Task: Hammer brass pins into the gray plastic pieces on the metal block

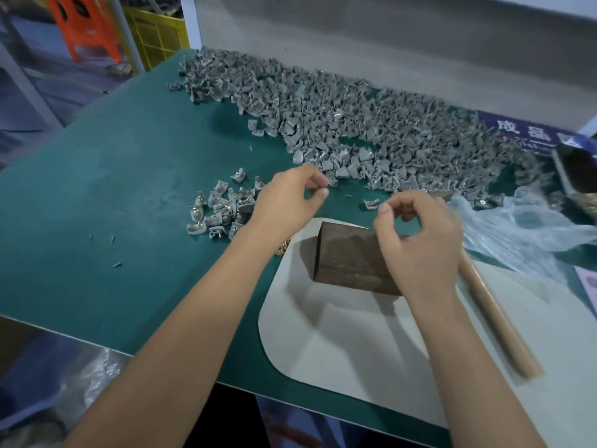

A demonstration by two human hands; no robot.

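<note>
Gray plastic pieces (339,124) lie heaped beyond the metal block (349,257), small curved shells, with a finished cluster (219,211) to its left showing brass pins. Both hands hover over the block: the left hand (287,202) with curled fingers, seemingly empty; whether the right hand (420,237) pinches anything, I cannot tell. A piece should sit flat on the block before the pin goes in.

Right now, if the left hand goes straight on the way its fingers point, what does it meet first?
Probably the near edge of the big heap of gray plastic pieces, just beyond the left hand and its curled fingertips. Depth is unclear, so it may pass above them.
</note>
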